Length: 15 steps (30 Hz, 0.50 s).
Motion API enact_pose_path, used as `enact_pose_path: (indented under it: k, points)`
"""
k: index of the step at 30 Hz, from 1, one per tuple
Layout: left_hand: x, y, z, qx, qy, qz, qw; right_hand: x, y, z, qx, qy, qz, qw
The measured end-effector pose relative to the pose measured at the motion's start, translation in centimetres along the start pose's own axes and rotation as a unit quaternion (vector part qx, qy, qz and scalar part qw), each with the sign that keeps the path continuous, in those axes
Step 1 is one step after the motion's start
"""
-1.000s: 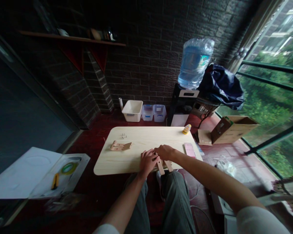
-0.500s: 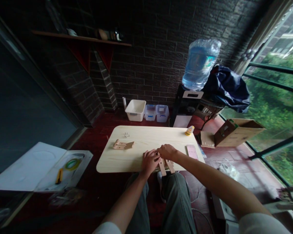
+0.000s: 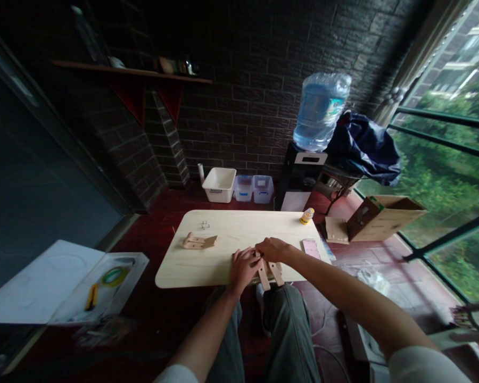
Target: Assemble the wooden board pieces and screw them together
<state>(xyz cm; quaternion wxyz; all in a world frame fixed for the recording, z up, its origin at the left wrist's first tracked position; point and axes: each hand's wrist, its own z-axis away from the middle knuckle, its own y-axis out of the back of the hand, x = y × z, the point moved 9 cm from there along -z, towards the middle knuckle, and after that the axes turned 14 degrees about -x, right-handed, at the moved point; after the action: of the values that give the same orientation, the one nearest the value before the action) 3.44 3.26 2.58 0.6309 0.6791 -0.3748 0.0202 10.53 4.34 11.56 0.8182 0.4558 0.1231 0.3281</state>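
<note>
My left hand rests on a small wooden piece with two slats at the table's near edge, its fingers curled over the left side. Right against it, my right hand is closed above the same piece; anything inside those fingers is hidden. The ends of the slats, each with a dark hole, jut toward my knees. Farther left on the pale wooden table lies a similar wooden assembly. Several small screws are standing behind it.
A yellow-capped bottle stands at the table's far right corner, with a pink-screened phone nearer me. An open white box at the left holds a yellow-handled tool. Beyond the table are plastic bins and a water dispenser.
The whole view has shifted slightly as my head moved. Both hands stay on the wooden piece with almost the same grip.
</note>
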Motion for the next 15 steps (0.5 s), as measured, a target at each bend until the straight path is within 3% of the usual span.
enact_pose_path:
  k: [15]
  points:
    - [-0.60,-0.32,-0.44,-0.009,0.007,0.004,1.000,0.44,-0.06,-0.71,0.005,-0.026,-0.004,1.000]
